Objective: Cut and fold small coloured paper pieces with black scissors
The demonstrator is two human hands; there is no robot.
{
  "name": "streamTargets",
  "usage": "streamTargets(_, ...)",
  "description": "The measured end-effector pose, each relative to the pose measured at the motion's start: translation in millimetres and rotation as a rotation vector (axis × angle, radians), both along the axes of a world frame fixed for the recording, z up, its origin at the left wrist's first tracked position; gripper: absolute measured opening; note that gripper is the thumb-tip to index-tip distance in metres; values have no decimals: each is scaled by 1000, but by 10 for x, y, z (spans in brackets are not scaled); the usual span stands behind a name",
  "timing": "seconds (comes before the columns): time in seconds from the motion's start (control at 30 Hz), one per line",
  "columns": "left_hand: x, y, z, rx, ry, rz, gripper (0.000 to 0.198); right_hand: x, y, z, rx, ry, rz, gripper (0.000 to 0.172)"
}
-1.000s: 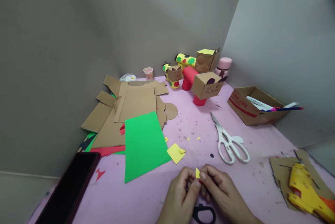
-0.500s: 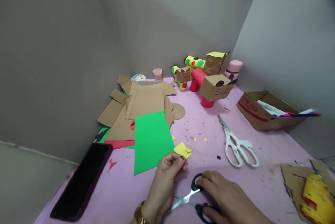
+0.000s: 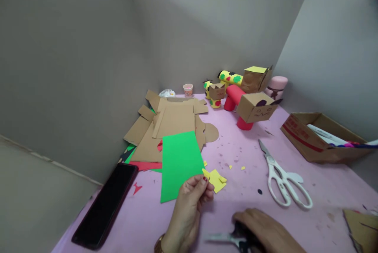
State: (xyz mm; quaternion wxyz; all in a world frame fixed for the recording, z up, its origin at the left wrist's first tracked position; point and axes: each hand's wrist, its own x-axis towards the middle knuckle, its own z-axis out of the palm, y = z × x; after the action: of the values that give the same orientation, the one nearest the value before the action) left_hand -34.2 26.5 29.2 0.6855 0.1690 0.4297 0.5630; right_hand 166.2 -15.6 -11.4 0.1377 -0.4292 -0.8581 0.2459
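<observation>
My left hand is closed in a pinch on a small yellow paper piece, which sticks up from the fingertips. Just right of those fingers lies a larger yellow paper scrap. My right hand is curled over the black handles of a pair of scissors, low over the table at the front. The blades point left and are blurred, and the palm covers much of the handles. A green sheet lies beyond my left hand.
A black phone lies at left, beside flattened cardboard. White-handled scissors and a cardboard box of pens are at right. Cardboard-headed paper animals stand behind. A cardboard piece is at front right.
The view has turned left, so things sit farther right. The black scissors have swung and look more closed. The small yellow piece now shows above my left fingertips.
</observation>
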Motion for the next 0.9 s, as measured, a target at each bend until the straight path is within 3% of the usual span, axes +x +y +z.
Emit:
streamTargets(0.07,-24,-5,16,39,-27,40,25,124,36,52,-135,171,-168,50)
streamTargets(0.17,-4,-33,-2,66,-30,5,22,169,57,55,-375,456,-359,35)
streamTargets(0.3,119,-115,-53,44,-18,-199,25,11,24,77,-726,1061,-424,47)
streamTargets(0.37,180,-167,-68,55,10,-315,27,-57,19,125,-861,1206,-440,51)
streamTargets(0.43,222,-214,-75,61,54,-414,28,-86,26,182,-876,1232,-489,47)
streamTargets(0.53,254,-254,-85,59,94,-538,29,-94,34,254,-749,1193,-574,38)
streamTargets(0.7,289,-273,-115,50,95,-717,26,-128,22,312,-712,1151,-520,35)
streamTargets(0.9,307,-311,-136,82,102,-702,35,-130,20,298,-742,1149,-557,32)
